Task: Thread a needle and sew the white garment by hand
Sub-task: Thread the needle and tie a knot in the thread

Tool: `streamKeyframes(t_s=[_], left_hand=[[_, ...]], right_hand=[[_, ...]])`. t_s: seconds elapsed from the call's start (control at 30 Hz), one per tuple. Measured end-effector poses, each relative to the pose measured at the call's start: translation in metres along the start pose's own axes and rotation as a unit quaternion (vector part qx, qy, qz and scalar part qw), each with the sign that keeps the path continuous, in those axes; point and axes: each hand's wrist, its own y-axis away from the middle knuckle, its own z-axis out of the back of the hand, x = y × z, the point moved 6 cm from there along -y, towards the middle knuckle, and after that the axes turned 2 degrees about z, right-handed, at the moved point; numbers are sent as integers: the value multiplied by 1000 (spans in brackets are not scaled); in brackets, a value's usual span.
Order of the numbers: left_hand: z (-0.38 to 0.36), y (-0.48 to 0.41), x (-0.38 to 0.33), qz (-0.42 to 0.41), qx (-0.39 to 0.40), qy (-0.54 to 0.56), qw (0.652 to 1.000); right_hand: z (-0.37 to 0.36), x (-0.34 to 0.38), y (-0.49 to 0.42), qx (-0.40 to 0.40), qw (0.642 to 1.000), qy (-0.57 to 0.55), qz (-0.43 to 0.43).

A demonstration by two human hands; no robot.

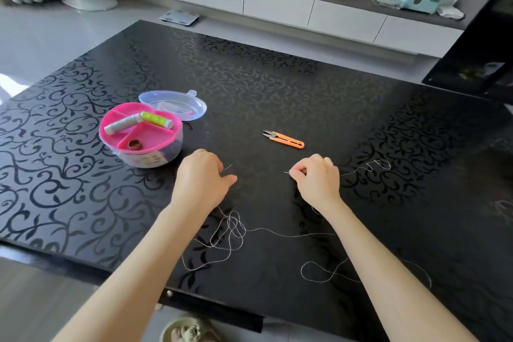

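Black tabletop [277, 86]: sheen overall, scroll pattern glossier than its matt ground.
Round pink plastic sewing box [150, 159]: glossy tray, translucent wall.
Clear plastic lid [194, 108]: smooth.
Orange plastic thread snips [286, 139]: bare metal blades.
Thin pale thread [233, 228]: matt.

Left hand [204, 175] pinching thread [232, 226], right hand [316, 178] pinching needle [287, 173], over black table [277, 91]

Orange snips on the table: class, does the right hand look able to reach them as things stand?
Probably yes. The snips lie on bare table just beyond the right hand, with nothing between them. But that hand is pinching what looks like the needle, so it is not free to grip.
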Motion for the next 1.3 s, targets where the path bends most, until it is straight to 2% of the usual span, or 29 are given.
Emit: streamKeyframes(t_s=[0.07, 0.17, 0.33, 0.4, 0.5, 0.57, 0.67, 0.77, 0.83, 0.93, 1.07, 1.3], left_hand=[[6, -2, 0, -15, -30, -16, 999], [21, 5, 1, -39, -95, 39, 994], [28, 15, 3, -69, -112, 75, 988], [32, 21, -1, -89, -108, 124, 982], [30, 29, -13, -104, -42, 197, 974], [27, 32, -17, -106, -23, 207, 972], [23, 33, -14, -89, -23, 201, 975], [19, 36, -5, -63, -19, 216, 974], [18, 40, 4, -35, -16, 252, 967], [20, 49, 19, 0, -5, 286, 958], [25, 57, 31, -8, -19, 237, 971], [17, 64, 36, -30, -12, 165, 986]], right_hand=[[6, 2, 5, 21, 993, -113, -12], [22, 21, 27, 67, 944, -324, -5], [31, 52, 51, 153, 880, -450, 16], [30, 63, 56, 175, 869, -462, 27], [29, 78, 61, 199, 866, -454, 54], [27, 83, 62, 200, 871, -443, 72], [26, 88, 61, 186, 866, -457, 86], [21, 95, 65, 199, 840, -496, 94], [19, 101, 70, 205, 831, -500, 134], [19, 109, 76, 163, 853, -446, 215], [16, 117, 82, 113, 861, -424, 257], [0, 119, 86, 123, 860, -415, 271]])
